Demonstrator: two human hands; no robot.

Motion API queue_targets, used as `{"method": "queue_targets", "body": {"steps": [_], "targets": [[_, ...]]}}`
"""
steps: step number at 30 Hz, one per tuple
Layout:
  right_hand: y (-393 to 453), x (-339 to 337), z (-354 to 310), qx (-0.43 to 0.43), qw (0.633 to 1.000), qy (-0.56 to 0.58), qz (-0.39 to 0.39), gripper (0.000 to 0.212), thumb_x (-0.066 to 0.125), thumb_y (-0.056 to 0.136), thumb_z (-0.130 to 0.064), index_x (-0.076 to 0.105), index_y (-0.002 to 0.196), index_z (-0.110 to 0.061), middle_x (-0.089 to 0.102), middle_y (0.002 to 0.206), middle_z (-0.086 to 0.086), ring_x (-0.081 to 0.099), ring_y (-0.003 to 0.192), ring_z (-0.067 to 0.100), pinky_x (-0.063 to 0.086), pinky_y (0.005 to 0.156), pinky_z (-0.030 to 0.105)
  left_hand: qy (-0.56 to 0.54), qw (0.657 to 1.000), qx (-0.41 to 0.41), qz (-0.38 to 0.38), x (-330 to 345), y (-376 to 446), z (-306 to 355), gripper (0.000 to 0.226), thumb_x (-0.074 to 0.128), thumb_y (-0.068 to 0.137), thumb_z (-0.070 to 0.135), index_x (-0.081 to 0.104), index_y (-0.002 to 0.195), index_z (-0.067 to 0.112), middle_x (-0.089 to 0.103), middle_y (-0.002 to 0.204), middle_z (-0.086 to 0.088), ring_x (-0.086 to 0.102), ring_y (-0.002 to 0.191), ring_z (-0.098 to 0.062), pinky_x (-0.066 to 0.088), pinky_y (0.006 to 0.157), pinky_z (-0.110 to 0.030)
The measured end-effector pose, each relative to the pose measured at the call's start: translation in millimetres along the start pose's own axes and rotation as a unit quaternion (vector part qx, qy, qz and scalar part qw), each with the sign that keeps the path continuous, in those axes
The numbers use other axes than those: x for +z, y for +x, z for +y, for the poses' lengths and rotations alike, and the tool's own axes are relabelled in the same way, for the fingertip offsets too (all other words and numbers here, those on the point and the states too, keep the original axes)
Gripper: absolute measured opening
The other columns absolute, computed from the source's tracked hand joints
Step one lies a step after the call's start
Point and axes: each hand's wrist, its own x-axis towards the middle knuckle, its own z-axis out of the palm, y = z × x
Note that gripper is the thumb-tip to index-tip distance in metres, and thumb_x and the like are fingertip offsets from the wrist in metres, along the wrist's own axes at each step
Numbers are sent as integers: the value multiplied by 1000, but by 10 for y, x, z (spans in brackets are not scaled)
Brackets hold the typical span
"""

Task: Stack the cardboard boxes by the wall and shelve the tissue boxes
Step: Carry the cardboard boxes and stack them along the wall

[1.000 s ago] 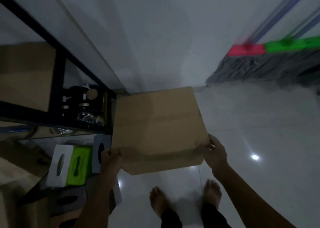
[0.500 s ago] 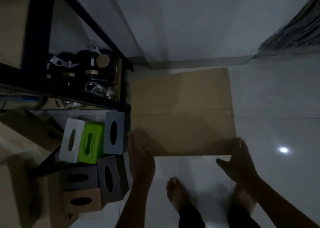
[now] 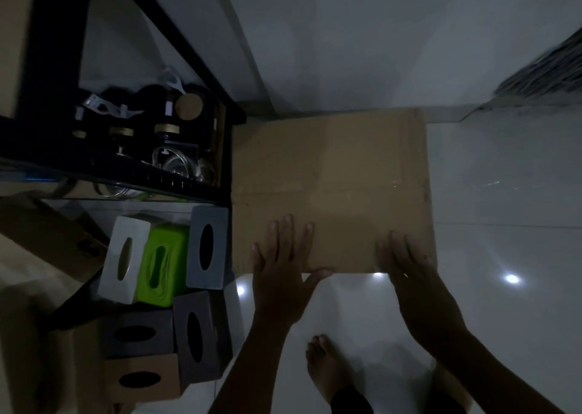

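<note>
Both the left hand [image 3: 280,265] and the right hand [image 3: 406,262] lie flat, fingers straight, on the cardboard box [image 3: 333,186]; the tissue boxes [image 3: 163,265] stand just left of it.

cardboard box [image 3: 333,190]: plain brown, closed, flat on the floor, far edge against the wall base, left side beside the black shelf frame. tissue boxes clustered on the floor to its left: white [image 3: 124,260], green [image 3: 161,266], grey [image 3: 207,247], two dark ones [image 3: 137,335] [image 3: 195,336], tan [image 3: 143,379]; oval slots face up.
</note>
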Motion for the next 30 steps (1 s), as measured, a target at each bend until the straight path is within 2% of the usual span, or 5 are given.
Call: {"method": "queue_targets", "body": {"steps": [4,7,14,22,30], "targets": [[649,-192,-242,0,999,12,34,68,50,96,-8,23,158,-12,18,165,12,18,151,37,33,115,58,64,996,-44,32,-199,410,-194,82,12,95,77,5,163,32,1,172,-7,7,156,-38,27,111,-70],[1101,-294,-520,11,997,69,29,58,39,99,-17,29,156,-10,21,163,16,18,150,41,33,112,64,91,993,-69,8,-378,720,-394,81,19,96,71,-8,162,33,-10,171,-7,-1,156,-39,29,112,-71],[1124,-362,-648,33,997,65,10,72,60,93,-28,25,155,-17,13,164,8,9,152,33,30,117,56,123,989,-83,-9,-514,754,-358,83,28,100,65,-16,161,29,-18,169,-8,-7,156,-39,28,113,-68],[871,-924,-853,4,1000,21,-15,72,59,92,-36,23,156,-41,19,165,-2,14,153,31,27,119,52,-22,987,-159,27,-804,284,-309,72,47,102,47,8,162,38,6,171,-2,15,155,-31,27,119,-51],[306,-1281,-1499,-60,996,-20,-57,69,53,98,-42,19,157,-36,10,168,3,9,154,33,18,123,54,-52,978,-198,48,-1063,-728,-330,77,51,97,36,10,161,38,12,170,0,14,155,-30,28,120,-53]]}}
